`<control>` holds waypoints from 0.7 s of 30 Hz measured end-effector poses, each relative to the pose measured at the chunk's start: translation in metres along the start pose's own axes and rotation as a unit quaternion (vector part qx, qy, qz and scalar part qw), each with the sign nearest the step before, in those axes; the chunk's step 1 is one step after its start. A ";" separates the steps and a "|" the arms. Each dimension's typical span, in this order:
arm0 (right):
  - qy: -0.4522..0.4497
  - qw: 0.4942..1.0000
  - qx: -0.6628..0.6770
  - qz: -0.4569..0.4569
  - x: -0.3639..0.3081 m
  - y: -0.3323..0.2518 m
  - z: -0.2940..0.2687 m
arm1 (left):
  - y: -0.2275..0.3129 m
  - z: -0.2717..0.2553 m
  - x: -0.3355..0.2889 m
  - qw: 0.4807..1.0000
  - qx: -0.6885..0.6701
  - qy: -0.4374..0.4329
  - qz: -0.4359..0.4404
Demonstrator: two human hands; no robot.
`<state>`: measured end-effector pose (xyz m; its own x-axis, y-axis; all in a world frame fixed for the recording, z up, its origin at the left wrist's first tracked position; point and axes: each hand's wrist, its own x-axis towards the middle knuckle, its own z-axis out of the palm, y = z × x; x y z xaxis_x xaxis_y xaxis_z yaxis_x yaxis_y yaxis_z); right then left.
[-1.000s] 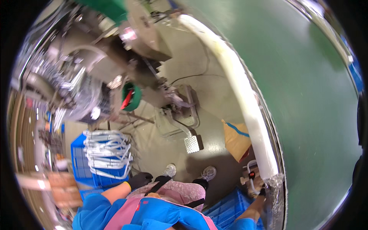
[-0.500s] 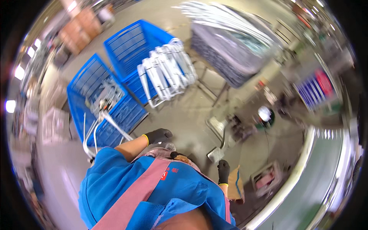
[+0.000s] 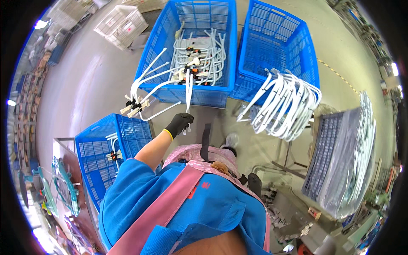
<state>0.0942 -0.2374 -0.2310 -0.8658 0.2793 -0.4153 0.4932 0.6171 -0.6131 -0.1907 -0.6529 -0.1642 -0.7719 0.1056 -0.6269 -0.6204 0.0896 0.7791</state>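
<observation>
My left hand [image 3: 179, 123], in a dark glove with a yellow cuff, is closed around the lower ends of a white tube frame [image 3: 189, 95]. The frame's tubes rise from my fingers to the front rim of a blue crate [image 3: 204, 95], where dark and cream fittings join them. Inside that crate lie several more white tube frames [image 3: 216, 55]. Another frame's bent tubes [image 3: 163, 83] hang over the crate's left front corner. Down by my right hip is my right hand [image 3: 255, 185], also dark-gloved, its fingers curled and partly hidden; nothing shows in it.
A second blue crate [image 3: 297, 40] stands to the right, a bundle of white bent tubes [image 3: 284, 106] at its front. Farther right is a grey crate [image 3: 325, 148] of wrapped tubes. Another blue crate [image 3: 134, 136] sits near left; a white basket [image 3: 123, 27] stands far left.
My view has turned left, bringing the blue crates in front of me. My left hand has moved forward to the crate and taken hold of a white tube frame. The right stays low.
</observation>
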 end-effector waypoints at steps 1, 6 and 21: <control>0.003 0.999 -0.033 -0.036 0.014 0.000 -0.009 | 0.002 -0.003 0.012 0.999 -0.017 0.027 0.009; -0.033 0.996 -0.030 -0.075 0.100 -0.020 -0.056 | 0.030 -0.018 0.097 0.983 -0.075 0.163 0.041; 0.074 0.984 -0.074 -0.145 0.439 -0.190 -0.076 | 0.051 -0.083 0.295 0.834 0.518 0.188 -0.045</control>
<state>-0.3858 -0.1761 -0.2456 -0.9767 0.1720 -0.1281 0.2144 0.7843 -0.5822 -0.4615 -0.6989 -0.3096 -0.8384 -0.2472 -0.4857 -0.3760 0.9076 0.1870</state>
